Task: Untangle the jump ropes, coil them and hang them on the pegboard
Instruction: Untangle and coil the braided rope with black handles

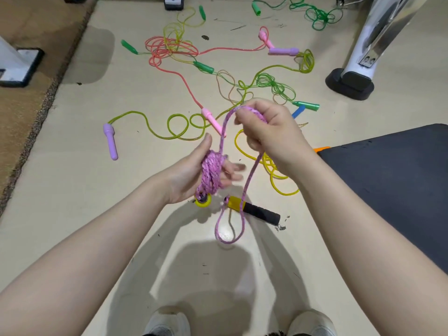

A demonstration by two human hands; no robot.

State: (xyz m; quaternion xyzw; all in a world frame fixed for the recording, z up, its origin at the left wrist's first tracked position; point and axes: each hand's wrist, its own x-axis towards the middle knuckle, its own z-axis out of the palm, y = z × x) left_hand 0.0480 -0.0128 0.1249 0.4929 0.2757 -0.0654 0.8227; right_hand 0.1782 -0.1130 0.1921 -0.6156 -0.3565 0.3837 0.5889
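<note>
Winding pink rope (212, 170) around left hand (194, 173), right hand (269, 132) feeding.

Braided rope (213, 170): pink w/ white flecks. Its handle (254, 209): yellow collar, black grip. Floor (72, 190): cream. Loose ropes: coral (169, 48), lime (155, 128), green (320, 15), yellow (274, 170). Handles: lilac (111, 141), pink (213, 121), green (203, 67). Mat (388, 185): dark grey.

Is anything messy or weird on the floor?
Yes. Several thin jump ropes lie tangled across the floor, worst where the red rope knots with a yellow-green one. Small dark bits are scattered by the black and yellow handle. Only the pink braided rope, wound round the left hand, looks tidy.
</note>
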